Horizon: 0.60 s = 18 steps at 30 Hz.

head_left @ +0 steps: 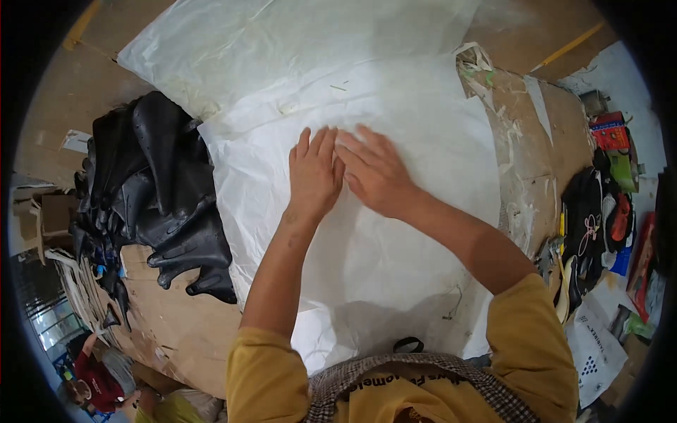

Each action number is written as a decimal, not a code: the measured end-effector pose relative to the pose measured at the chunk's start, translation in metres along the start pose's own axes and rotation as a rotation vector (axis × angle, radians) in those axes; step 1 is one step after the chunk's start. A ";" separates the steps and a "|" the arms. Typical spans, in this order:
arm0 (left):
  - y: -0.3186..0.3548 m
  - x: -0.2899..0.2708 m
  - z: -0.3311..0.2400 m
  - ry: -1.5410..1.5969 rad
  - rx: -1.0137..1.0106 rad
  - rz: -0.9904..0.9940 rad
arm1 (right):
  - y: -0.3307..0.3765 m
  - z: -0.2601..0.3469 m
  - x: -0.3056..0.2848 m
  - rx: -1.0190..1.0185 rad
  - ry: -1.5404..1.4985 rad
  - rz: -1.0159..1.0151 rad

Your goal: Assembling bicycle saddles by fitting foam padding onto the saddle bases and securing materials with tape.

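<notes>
A large white sheet [395, 275], creased and slightly shiny, covers the work surface before me. My left hand [314, 169] lies flat on it, palm down, with the fingers pointing away from me. Right beside it, my right hand [377, 170] rests on the sheet with its fingers stretched out and slanting left, the fingertips close to the left hand's. Neither hand holds anything. Small loose threads lie on the sheet, one of them a bit of string [453, 303] near its lower right.
At the left lies a heap of glossy black moulded pieces [159, 183] on brown cardboard [159, 317]. Torn cardboard [529, 155] borders the sheet on the right. Beyond it are assorted bags and items [599, 211]. A person in red [102, 381] is at the lower left.
</notes>
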<state>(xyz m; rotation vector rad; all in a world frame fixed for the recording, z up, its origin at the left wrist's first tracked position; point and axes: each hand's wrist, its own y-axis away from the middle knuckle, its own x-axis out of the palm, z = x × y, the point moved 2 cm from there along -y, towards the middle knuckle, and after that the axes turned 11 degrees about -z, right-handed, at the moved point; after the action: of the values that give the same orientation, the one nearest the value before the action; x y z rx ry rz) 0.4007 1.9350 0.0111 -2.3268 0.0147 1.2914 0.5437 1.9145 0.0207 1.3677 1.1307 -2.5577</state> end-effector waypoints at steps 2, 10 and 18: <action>-0.004 0.026 0.036 -0.297 -0.140 0.036 | 0.003 -0.026 0.030 0.001 0.084 0.048; 0.039 0.000 0.129 -0.503 -0.240 -0.042 | 0.079 -0.225 -0.093 0.294 0.676 0.205; 0.128 0.001 0.012 -0.355 -0.249 0.155 | 0.066 -0.059 -0.032 0.159 0.133 0.530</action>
<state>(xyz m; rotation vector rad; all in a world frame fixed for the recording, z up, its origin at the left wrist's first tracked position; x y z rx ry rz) 0.3617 1.8269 -0.0461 -2.2960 -0.0881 1.8631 0.6281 1.8926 -0.0155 1.6243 0.4838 -2.2281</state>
